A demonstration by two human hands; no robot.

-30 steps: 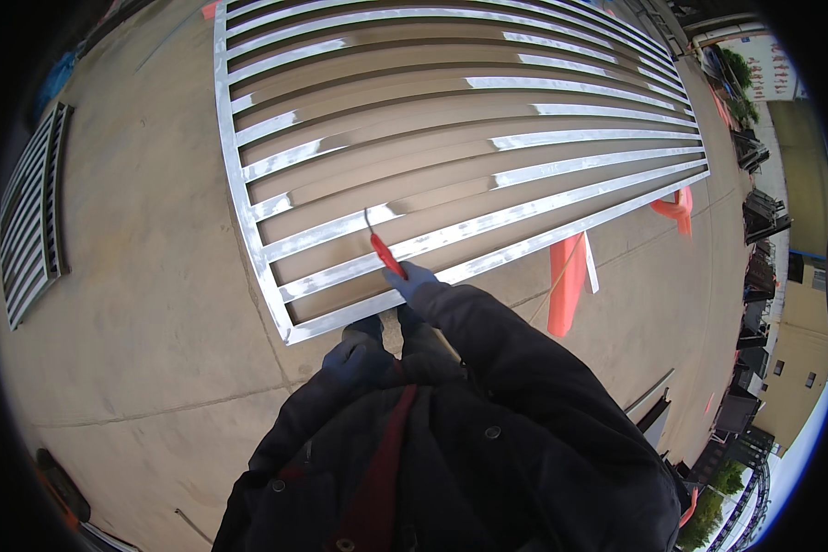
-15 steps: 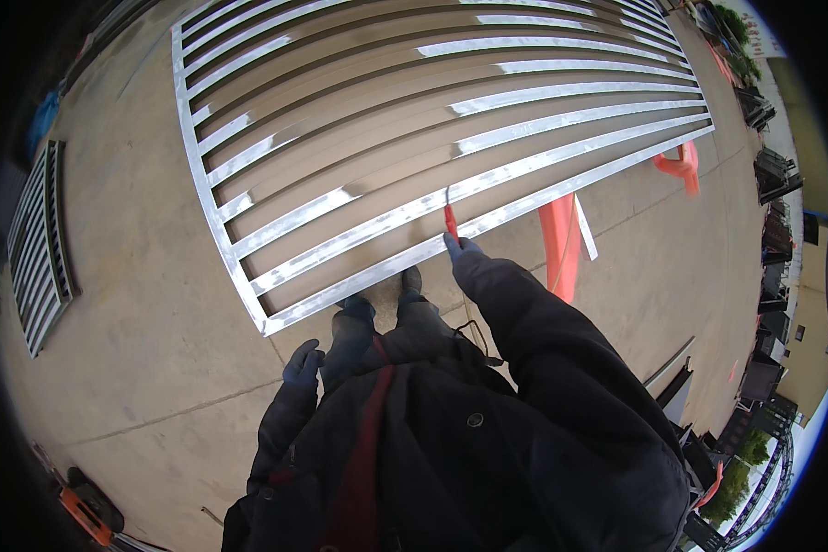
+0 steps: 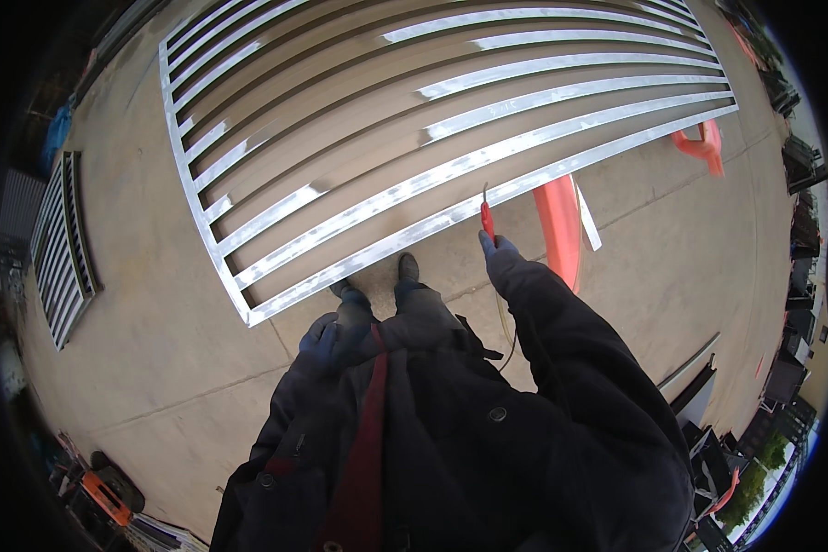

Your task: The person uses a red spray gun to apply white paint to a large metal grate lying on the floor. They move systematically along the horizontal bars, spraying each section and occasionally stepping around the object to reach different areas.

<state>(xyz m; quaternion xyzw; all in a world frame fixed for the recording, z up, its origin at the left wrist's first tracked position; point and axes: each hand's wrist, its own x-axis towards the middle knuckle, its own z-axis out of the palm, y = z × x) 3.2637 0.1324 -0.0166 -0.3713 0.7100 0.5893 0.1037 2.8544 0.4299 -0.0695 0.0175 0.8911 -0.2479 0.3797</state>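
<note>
My right hand (image 3: 500, 257), in a bluish-grey glove, is closed around the handle of a red air blow gun (image 3: 488, 221). Its thin bent metal nozzle points away from me, at the near edge of a large slatted metal frame (image 3: 377, 247). A thin hose (image 3: 506, 324) trails below that hand. The frame's bars are bright silver in places and brownish in others. By my left thigh hangs my gloved left hand (image 3: 320, 337), holding nothing, with its fingers loosely apart.
An orange-red stand (image 3: 558, 230) and another orange-red support (image 3: 702, 147) are under the frame. At the left, a smaller slatted panel (image 3: 64, 253) lies on the concrete floor (image 3: 166, 377). Metal bars (image 3: 690, 373) lie at right; orange equipment (image 3: 107, 499) is at lower left.
My right hand and the blow gun have moved right and back, so the nozzle is now by the frame's near bar. My left hand has come closer to my thigh. The view has shifted slightly.
</note>
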